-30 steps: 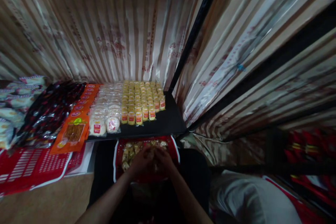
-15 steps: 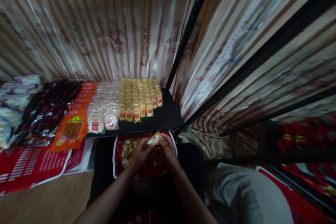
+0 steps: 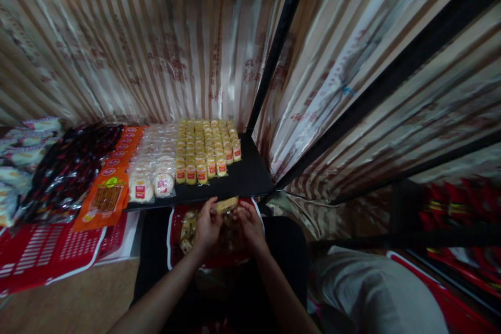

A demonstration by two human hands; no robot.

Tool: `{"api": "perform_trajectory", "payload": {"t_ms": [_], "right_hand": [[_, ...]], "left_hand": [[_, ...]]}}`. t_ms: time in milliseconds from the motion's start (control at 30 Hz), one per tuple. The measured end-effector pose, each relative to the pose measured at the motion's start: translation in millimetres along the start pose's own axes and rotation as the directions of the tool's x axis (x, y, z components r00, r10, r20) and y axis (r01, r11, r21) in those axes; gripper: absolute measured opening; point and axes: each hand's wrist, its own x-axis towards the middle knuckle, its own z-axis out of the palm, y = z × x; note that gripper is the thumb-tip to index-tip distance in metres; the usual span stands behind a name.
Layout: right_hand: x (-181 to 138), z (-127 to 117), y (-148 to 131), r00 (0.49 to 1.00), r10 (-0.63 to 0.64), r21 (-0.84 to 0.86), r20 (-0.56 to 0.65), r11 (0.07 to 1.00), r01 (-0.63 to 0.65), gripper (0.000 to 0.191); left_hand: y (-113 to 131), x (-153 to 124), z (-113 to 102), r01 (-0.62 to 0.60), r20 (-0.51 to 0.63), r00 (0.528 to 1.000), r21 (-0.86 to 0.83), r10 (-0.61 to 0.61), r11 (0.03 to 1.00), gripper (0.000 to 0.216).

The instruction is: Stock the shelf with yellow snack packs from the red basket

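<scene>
Between my two hands a small wrapped snack cake (image 3: 227,205) lies nearly level, its wrapper yellowish and clear. My left hand (image 3: 208,227) is closed on one end of it. The fingers of my right hand (image 3: 250,223) are curled at the other end. Both hands are above a red basket (image 3: 171,229) with a white rim on my lap. Several similar wrapped cakes (image 3: 188,227) lie inside it, partly hidden by my hands. Just beyond, rows of yellow wrapped cakes (image 3: 203,148) with red labels stand on a black shelf (image 3: 246,180).
Left along the shelf lie round white wrapped crackers (image 3: 152,167), orange snack packs (image 3: 107,188), dark packets (image 3: 74,167) and white packets (image 3: 19,159). Another red basket (image 3: 50,253) sits below. Black shelf posts (image 3: 279,47) and a striped curtain (image 3: 168,26) stand behind. A person's light-clothed leg (image 3: 376,287) is at right.
The snack cake has turned from a slant to nearly level between my fingers. My left hand has shifted slightly up; the rows on the shelf look the same.
</scene>
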Motion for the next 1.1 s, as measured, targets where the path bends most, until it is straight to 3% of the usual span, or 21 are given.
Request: {"api": "perform_trajectory", "payload": {"t_ms": [133,300,533,667,767,900,1000,1100], "right_hand": [[-5.1,8.4,-12.2,0.989,0.109,0.198,0.102,0.972,-0.127,0.049],[-5.4,10.4,-25.4,0.988,0.143,0.247,0.061,0.957,-0.154,0.042],[1.8,3.8,-26.3,0.987,0.160,0.234,0.015,0.959,-0.159,0.033],[5.0,0.7,-27.3,0.992,0.128,0.259,-0.009,0.958,-0.122,0.032],[6.6,-0.1,-29.1,0.990,0.128,0.285,-0.063,0.953,-0.105,0.037],[7.1,-0.2,-24.5,0.992,0.116,0.261,-0.045,0.960,-0.100,0.042],[7.0,-3.0,-18.5,0.998,0.057,0.125,0.002,0.990,-0.057,0.042],[7.7,-9.1,-21.2,0.987,-0.159,-0.205,-0.033,0.967,0.149,0.038]], "left_hand": [[6.4,-5.7,1.0,-0.188,0.031,0.982,0.156,0.186,0.970,0.032],[7.8,-12.8,4.6,-0.354,0.073,0.935,0.257,0.348,0.899,0.033],[6.4,-11.7,7.1,-0.452,0.134,0.892,0.276,0.432,0.848,0.035],[8.0,-12.0,8.6,-0.360,0.077,0.932,0.264,0.353,0.895,0.040],[7.8,-12.4,12.6,-0.254,-0.005,0.966,0.148,0.258,0.956,0.048],[9.5,-8.1,22.3,-0.078,0.059,0.995,-0.074,0.082,0.994,0.047],[14.5,0.0,26.4,-0.009,0.012,1.000,-0.066,0.010,0.998,0.040],[23.6,9.9,21.9,-0.067,0.014,0.998,0.032,0.067,0.997,0.031]]}}
